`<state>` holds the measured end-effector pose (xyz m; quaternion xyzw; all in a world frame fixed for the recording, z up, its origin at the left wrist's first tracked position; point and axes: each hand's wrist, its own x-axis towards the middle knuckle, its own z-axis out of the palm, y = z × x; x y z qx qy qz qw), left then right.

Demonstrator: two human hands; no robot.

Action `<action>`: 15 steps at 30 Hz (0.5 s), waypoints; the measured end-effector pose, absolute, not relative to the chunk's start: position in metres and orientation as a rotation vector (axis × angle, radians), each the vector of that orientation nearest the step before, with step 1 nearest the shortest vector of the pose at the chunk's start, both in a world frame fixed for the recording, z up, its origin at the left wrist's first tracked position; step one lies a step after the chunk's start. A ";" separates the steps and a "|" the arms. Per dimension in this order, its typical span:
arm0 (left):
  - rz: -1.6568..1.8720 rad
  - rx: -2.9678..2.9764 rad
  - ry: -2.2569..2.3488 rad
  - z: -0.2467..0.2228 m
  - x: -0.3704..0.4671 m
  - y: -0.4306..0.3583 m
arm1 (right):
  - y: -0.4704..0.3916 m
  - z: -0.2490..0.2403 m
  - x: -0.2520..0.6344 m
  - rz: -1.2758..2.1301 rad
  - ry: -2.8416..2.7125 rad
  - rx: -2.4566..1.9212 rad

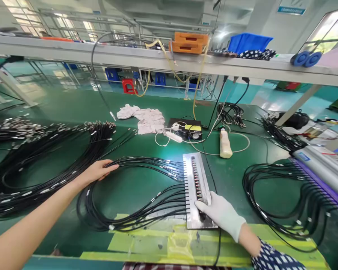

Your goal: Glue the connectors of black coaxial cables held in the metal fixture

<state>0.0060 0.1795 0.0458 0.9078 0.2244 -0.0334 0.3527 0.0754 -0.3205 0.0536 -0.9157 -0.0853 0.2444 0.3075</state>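
Observation:
My bare left hand (100,171) is closed around a looped bundle of thin black cables (141,164) with white labels. The cables' far ends sit in the slotted edge of a long metal fixture (189,193) lying on the green bench. A row of small coppery ends shows in the fixture's central slot. My right hand (221,213), in a white glove, grips the near part of this fixture, thumb on top and fingers at its right side. Farther back are a white-handled tool (173,136) and a cream bottle (225,144).
Large bundles of black cables (59,176) cover the left. To the right, more looped cables (252,187) run into a silver and purple device (326,176). A crumpled cloth (150,119) and a black box (186,129) stand at the back, below a shelf (146,56).

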 end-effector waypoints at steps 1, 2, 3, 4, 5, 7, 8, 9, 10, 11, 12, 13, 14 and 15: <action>-0.119 2.369 0.581 0.045 0.008 0.180 | -0.320 0.059 0.076 0.680 -0.276 -2.609; -0.147 2.400 0.577 0.045 0.010 0.180 | -0.319 0.065 0.077 0.720 -0.347 -2.772; -0.164 2.439 0.578 0.045 0.012 0.181 | -0.316 0.070 0.078 0.759 -0.428 -2.885; -0.164 2.480 0.583 0.046 0.014 0.182 | -0.314 0.076 0.079 0.794 -0.503 -2.941; -0.153 2.523 0.589 0.047 0.016 0.182 | -0.313 0.081 0.080 0.822 -0.570 -2.965; -0.110 2.611 0.595 0.048 0.018 0.183 | -0.313 0.088 0.078 0.832 -0.640 -2.988; -0.089 2.652 0.598 0.048 0.018 0.182 | -0.315 0.089 0.076 0.794 -0.658 -2.999; -0.074 2.688 0.606 0.047 0.018 0.181 | -0.317 0.088 0.072 0.729 -0.696 -2.996; -0.067 2.720 0.619 0.045 0.017 0.180 | -0.320 0.084 0.067 0.637 -0.777 -2.967; -0.067 2.748 0.640 0.043 0.016 0.178 | -0.323 0.078 0.061 0.516 -0.895 -2.914; -0.072 2.772 0.666 0.041 0.014 0.177 | -0.327 0.071 0.054 0.386 -1.057 -2.825; -0.080 2.793 0.694 0.038 0.012 0.174 | -0.330 0.062 0.048 0.254 -1.224 -2.721; -0.088 2.813 0.720 0.036 0.009 0.172 | -0.333 0.054 0.042 0.130 -1.364 -2.625; -0.096 2.832 0.743 0.034 0.006 0.170 | -0.336 0.049 0.038 0.015 -1.471 -2.537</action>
